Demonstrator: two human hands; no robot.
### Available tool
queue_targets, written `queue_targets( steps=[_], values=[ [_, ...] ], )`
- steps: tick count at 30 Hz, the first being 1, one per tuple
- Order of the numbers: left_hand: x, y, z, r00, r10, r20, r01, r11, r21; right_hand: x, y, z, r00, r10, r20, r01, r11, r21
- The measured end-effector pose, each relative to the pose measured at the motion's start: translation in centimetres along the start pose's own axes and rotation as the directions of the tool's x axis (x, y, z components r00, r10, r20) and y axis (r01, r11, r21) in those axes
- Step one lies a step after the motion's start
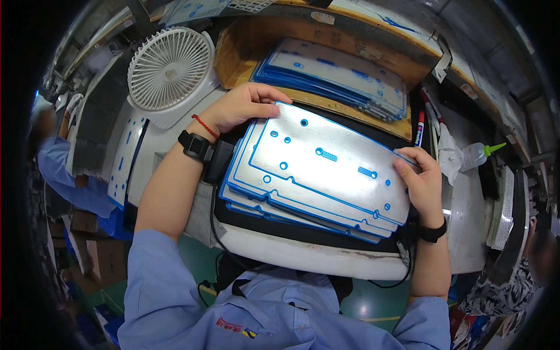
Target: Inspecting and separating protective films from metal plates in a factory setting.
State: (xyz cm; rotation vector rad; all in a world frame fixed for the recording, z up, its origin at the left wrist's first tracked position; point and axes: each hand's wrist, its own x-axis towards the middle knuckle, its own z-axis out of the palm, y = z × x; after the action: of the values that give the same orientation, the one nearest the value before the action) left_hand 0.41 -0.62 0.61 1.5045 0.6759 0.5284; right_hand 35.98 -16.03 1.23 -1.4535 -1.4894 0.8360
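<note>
A stack of silver metal plates (251, 181) with blue edges and blue-rimmed holes lies in front of me on a black mat. The top plate (326, 128) sits shifted toward the far right over the plates below. My left hand (252, 106) pinches its far left corner, thumb on the upper face. At its right end, my right hand (421, 178) grips the edge with the thumb on top. Fingers under the plate are hidden on both sides. Whether the plate is lifted off the stack I cannot tell.
Behind stands a wooden box (242, 55) with a second stack of blue-edged plates (338, 64). A white fan (170, 73) is at the left. On the right are a red marker (419, 127) and a bottle with a green nozzle (475, 154). A co-worker's blue sleeve (61, 166) shows far left.
</note>
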Motion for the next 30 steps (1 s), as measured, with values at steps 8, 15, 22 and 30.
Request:
queue_targets(
  steps=[8,15,22,30],
  values=[
    [-0.03,0.10,0.08,0.995,-0.029,-0.096,0.032,0.999,0.023,-0.08,-0.27,0.29,0.999,-0.023,-0.048,0.020,0.999,-0.043],
    [0.02,0.30,0.27,0.994,-0.014,-0.107,0.017,1.000,0.026,0.52,0.15,0.10,0.962,-0.264,-0.068,0.252,0.957,-0.143],
    [0.05,0.01,0.13,0.994,0.020,-0.107,-0.015,0.999,0.052,0.17,0.54,-0.11,0.984,-0.144,-0.102,0.133,0.985,-0.109],
    [-0.09,0.19,0.06,0.995,0.035,-0.091,-0.028,0.997,0.077,-0.07,0.52,0.01,0.989,-0.085,-0.121,0.083,0.996,-0.023]
  ],
)
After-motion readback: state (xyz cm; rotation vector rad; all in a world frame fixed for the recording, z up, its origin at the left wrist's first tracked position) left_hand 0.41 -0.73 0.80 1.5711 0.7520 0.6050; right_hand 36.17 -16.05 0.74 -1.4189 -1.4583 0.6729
